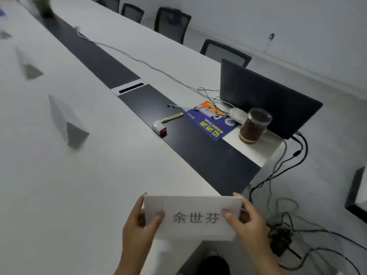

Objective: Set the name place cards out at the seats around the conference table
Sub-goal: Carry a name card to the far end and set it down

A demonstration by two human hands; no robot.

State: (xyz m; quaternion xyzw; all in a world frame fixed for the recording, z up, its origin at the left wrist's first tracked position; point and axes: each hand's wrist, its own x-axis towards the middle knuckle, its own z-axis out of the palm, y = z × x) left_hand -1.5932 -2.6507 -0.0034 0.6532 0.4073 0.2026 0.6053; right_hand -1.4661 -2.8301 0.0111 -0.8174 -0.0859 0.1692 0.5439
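Note:
I hold a white name place card [193,217] with dark printed characters in both hands, above the near corner of the long white conference table [83,185]. My left hand [139,229] grips its left end, my right hand [248,223] its right end. A folded tent card [67,121] stands on the table at the left, another tent card [29,69] sits farther back, and a blurred third card [5,34] shows near the left edge.
A dark strip [111,70] runs down the table's middle. At the table's end lie a laptop [264,98], a glass jar [255,126], a blue mouse pad [210,122], a small red-and-white box [159,129] and cables. Black chairs [172,23] line the far side. Wires trail on the floor [288,235].

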